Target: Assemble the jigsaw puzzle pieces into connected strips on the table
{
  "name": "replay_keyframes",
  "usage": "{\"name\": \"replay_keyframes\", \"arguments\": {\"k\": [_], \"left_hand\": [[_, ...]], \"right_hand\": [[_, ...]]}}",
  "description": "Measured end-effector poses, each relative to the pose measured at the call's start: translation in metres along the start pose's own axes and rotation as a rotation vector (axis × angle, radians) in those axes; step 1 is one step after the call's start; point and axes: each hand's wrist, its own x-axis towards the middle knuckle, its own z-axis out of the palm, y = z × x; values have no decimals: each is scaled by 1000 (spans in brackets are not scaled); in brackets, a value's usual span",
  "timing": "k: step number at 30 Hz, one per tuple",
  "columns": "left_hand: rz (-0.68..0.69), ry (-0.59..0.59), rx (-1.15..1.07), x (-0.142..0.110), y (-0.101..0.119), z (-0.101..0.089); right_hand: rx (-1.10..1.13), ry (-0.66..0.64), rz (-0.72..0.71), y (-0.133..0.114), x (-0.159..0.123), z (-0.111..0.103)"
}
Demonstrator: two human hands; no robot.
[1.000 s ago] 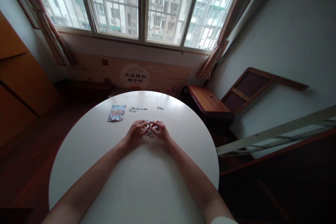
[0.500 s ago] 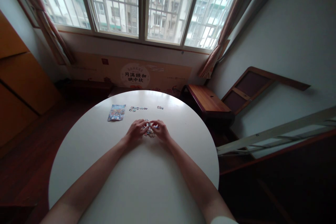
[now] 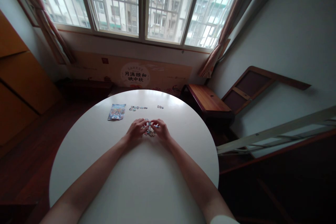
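Over the pile of jigsaw puzzle pieces (image 3: 149, 133), my left hand (image 3: 137, 128) and my right hand (image 3: 160, 130) meet with curled fingers. Pinched between the fingertips of both is a small bluish puzzle piece (image 3: 149, 123). Its outline is too small to make out fully. My hands partly cover the pile, whose loose pieces show between and below the thumbs. Farther back on the white table lie a joined group of puzzle pieces (image 3: 134, 108) and, to its right, a smaller cluster (image 3: 160, 106).
A colourful printed sheet or packet (image 3: 117, 112) lies left of the pieces on the round white table (image 3: 110, 175). Beyond the table's right edge stands a wooden bench (image 3: 208, 98). Windows (image 3: 141, 7) run along the far wall.
My hands stay over the pile with only slight finger movement. The bluish piece between the fingertips shows more plainly now. The other clusters have not moved.
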Motion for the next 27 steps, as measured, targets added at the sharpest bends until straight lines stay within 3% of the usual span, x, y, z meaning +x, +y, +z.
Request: {"name": "replay_keyframes", "arguments": {"k": [27], "left_hand": [[-17,-37,64,1,0,-1]], "right_hand": [[123,24,7,3,0,2]]}}
